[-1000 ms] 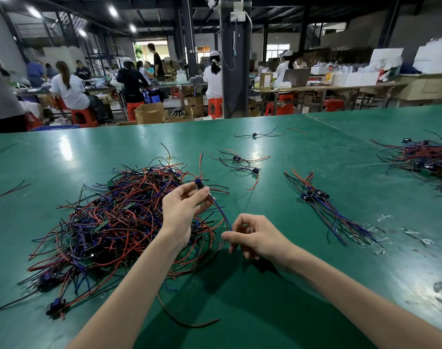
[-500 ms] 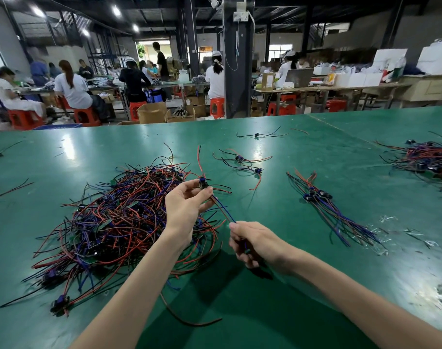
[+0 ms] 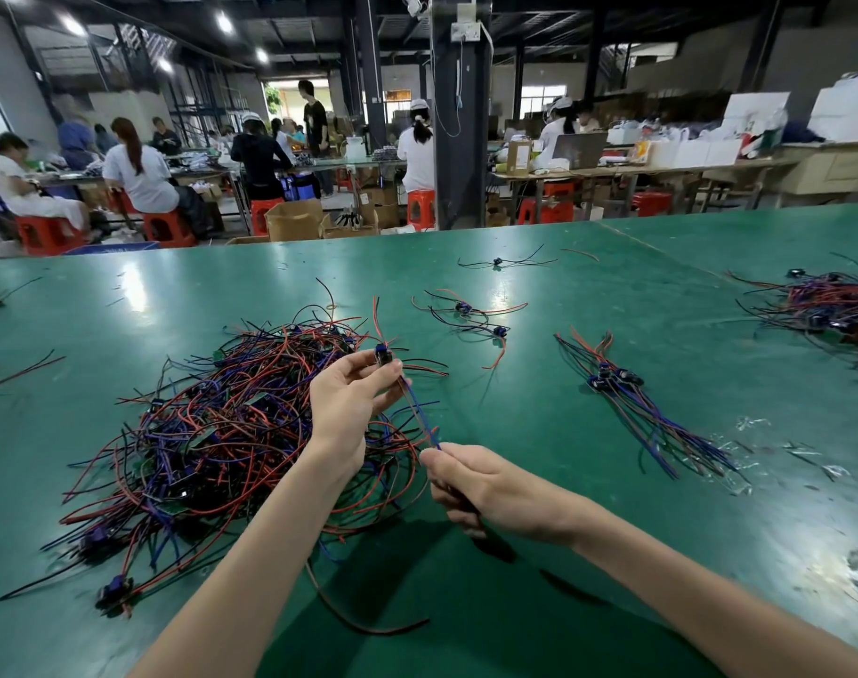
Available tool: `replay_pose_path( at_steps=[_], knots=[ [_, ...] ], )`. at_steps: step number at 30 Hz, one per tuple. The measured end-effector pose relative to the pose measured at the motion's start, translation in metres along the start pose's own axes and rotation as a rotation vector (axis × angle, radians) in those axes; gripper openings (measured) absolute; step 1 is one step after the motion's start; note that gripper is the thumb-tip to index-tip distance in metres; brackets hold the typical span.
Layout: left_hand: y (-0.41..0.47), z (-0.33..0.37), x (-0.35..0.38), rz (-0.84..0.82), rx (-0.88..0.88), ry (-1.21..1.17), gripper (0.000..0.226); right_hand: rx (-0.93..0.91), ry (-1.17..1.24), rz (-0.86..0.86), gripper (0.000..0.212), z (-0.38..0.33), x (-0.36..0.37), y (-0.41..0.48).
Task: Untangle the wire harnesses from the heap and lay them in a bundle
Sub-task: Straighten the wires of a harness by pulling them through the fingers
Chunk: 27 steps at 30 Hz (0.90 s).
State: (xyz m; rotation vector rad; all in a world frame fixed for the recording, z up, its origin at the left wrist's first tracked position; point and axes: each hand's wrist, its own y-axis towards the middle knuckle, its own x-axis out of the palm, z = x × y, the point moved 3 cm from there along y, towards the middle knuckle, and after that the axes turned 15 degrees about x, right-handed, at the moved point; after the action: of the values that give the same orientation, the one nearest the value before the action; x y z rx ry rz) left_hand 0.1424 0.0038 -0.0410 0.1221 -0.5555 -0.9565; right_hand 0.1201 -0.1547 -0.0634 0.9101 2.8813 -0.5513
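Busy workshop behind: people on red stools at long benches, cartons on the floor. Up front, one broad green tabletop [image 3: 221, 286] fills the view, its far edge well beyond all the wires.

The heap [image 3: 231, 433] sprawls on the left, red, blue and black wires knotted together. A second pile [image 3: 828, 305] sits far right, well apart. Between them lies the bundle [image 3: 613, 381], wires fanned toward the near right, plugs grouped together. Two loose harnesses [image 3: 466, 310] lie beyond the hands, another [image 3: 498, 261] farther back.

Now the action. The left hand [image 3: 349, 403] is raised over the heap's right side, pinching a blue plug [image 3: 383, 355] between thumb and fingertips. The right hand [image 3: 485, 486] is curled round that harness [image 3: 419, 413] lower down, and here's the change: a second ago the wires sagged in a curve between the hands, and now they run straight and tight. The right hand has drawn back toward the person and the tails trail out beneath the fist. By the look of it, this harness is nearly free; whether its ends are quite clear of the heap is hidden by the hand.

Room to move? Plenty. Bare green stretches from the right hand across to the bundle, so the carry looks open. One stray dark wire [image 3: 358, 623] loops near the forearms, and clear plastic scraps [image 3: 750, 423] lie just beside the bundle's tails.
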Motion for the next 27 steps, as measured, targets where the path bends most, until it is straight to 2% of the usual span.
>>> replay_pose_path(
  at_steps=[8,12,15,21,27],
  knots=[
    [0.003,-0.001,-0.003,-0.007,0.008,0.009,0.016,-0.001,-0.162,0.033,0.029,-0.001,0.003,-0.004],
    [0.004,-0.002,-0.006,-0.002,-0.001,0.025,0.017,0.011,-0.148,0.001,0.03,-0.001,0.005,-0.005],
    [0.003,-0.004,-0.004,-0.003,-0.008,0.037,0.017,-0.084,-0.181,0.024,0.03,-0.006,0.003,-0.007],
    [0.001,-0.002,0.0,-0.014,-0.02,0.009,0.017,-0.334,-0.24,0.215,0.03,-0.012,0.001,-0.01],
    [0.002,-0.002,-0.003,0.004,-0.053,0.006,0.017,-0.366,-0.326,0.291,0.026,-0.01,0.001,-0.01]
  ],
)
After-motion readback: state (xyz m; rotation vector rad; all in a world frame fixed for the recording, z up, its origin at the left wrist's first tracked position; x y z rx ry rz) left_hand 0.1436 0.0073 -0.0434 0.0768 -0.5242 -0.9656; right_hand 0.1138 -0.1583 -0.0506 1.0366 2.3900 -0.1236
